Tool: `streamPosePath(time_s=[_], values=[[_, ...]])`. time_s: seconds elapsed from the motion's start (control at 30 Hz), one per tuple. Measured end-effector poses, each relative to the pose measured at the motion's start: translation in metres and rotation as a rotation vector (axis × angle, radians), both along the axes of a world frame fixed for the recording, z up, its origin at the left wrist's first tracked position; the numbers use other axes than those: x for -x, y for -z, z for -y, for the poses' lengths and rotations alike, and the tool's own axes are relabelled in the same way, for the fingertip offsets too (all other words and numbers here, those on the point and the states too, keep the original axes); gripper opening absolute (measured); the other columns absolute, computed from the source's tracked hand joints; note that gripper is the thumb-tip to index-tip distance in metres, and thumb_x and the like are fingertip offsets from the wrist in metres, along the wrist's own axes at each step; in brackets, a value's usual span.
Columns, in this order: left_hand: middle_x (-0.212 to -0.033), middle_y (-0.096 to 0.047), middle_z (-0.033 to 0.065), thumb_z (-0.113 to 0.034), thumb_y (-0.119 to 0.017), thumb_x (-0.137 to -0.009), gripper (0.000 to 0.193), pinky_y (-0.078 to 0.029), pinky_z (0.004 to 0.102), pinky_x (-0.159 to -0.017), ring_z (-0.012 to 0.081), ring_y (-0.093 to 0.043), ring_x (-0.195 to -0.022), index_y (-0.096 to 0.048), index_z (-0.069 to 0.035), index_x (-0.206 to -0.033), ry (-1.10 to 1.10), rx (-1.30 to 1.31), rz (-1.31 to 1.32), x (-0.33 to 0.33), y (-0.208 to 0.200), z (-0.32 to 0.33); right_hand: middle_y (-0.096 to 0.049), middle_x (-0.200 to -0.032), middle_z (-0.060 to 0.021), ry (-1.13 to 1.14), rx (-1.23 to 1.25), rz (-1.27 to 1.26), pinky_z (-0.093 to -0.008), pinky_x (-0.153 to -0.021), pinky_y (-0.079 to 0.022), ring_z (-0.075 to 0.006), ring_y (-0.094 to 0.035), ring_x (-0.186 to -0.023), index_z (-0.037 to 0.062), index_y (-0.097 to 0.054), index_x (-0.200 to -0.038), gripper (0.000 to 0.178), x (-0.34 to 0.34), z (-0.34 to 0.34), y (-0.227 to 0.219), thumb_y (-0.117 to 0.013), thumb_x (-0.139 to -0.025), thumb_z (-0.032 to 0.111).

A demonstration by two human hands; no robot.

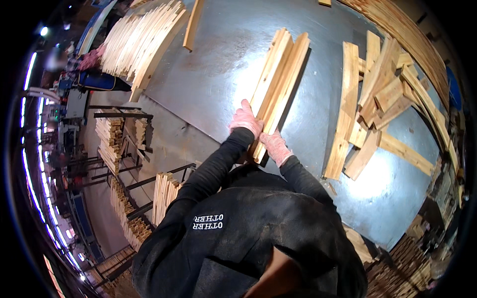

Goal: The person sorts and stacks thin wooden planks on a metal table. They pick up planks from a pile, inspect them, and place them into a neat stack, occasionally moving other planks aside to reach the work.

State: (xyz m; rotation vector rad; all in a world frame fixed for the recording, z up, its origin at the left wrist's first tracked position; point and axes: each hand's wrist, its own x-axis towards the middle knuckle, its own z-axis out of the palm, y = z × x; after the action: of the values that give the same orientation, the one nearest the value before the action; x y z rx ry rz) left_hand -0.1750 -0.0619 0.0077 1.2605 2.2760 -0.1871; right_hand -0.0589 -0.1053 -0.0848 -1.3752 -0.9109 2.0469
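A small bundle of long, pale wooden strips (278,82) lies on the metal tabletop (218,74), pointing away from me, with a groove along its middle. My left hand (246,120), in a pink work glove, is closed round the bundle's left side near its close end. On the opposite side, lower down, my right hand (276,147) in a similar glove grips the near end of the strips. The fingertips of both hands are partly hidden by the wood.
Loose wooden pieces (380,94) lie in a jumbled heap on the right of the table. At the far left stands a row of upright strips (141,42), with another person's gloved hand (93,58) beside it. Metal racks (124,115) with stacked wood stand left of the table.
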Motion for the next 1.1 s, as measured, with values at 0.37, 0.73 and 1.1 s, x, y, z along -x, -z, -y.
streamPosePath(time_s=[0.37, 0.73, 1.1], values=[[-0.116, -0.051, 0.0250, -0.035, -0.071, -0.075, 0.097, -0.045, 0.0507, -0.089, 0.0391, -0.053, -0.109, -0.019, 0.009, -0.143, 0.172, -0.207, -0.056, -0.002, 0.015, 0.017, -0.064, -0.087, -0.0090, 0.098, -0.246, 0.016, -0.0314, -0.070, -0.054, -0.0193, -0.065, -0.075, -0.0012, -0.052, -0.111, 0.037, -0.054, -0.070, -0.050, -0.069, -0.080, 0.007], [-0.133, -0.050, 0.0298, -0.050, -0.063, -0.086, 0.076, -0.042, 0.0430, -0.102, 0.0393, -0.051, -0.123, -0.044, 0.006, -0.133, -0.041, -0.901, 0.037, 0.277, -0.027, -0.174, -0.067, -0.088, -0.0097, 0.109, -0.196, -0.061, -0.0306, -0.076, -0.054, -0.0181, -0.066, -0.080, -0.0026, -0.059, -0.106, 0.033, 0.137, -0.256, -0.115, -0.071, -0.081, 0.014], [-0.117, -0.063, 0.0256, -0.059, -0.052, -0.091, 0.068, -0.047, 0.0411, -0.092, 0.0377, -0.061, -0.109, -0.052, -0.004, -0.130, -0.051, -0.389, 0.445, 0.379, 0.062, -0.289, -0.062, -0.121, -0.0237, -0.274, -0.257, 0.360, -0.0394, -0.098, -0.044, -0.0348, -0.059, -0.115, -0.0018, -0.050, -0.133, 0.076, 0.333, -0.360, -0.053, -0.049, -0.091, 0.061]])
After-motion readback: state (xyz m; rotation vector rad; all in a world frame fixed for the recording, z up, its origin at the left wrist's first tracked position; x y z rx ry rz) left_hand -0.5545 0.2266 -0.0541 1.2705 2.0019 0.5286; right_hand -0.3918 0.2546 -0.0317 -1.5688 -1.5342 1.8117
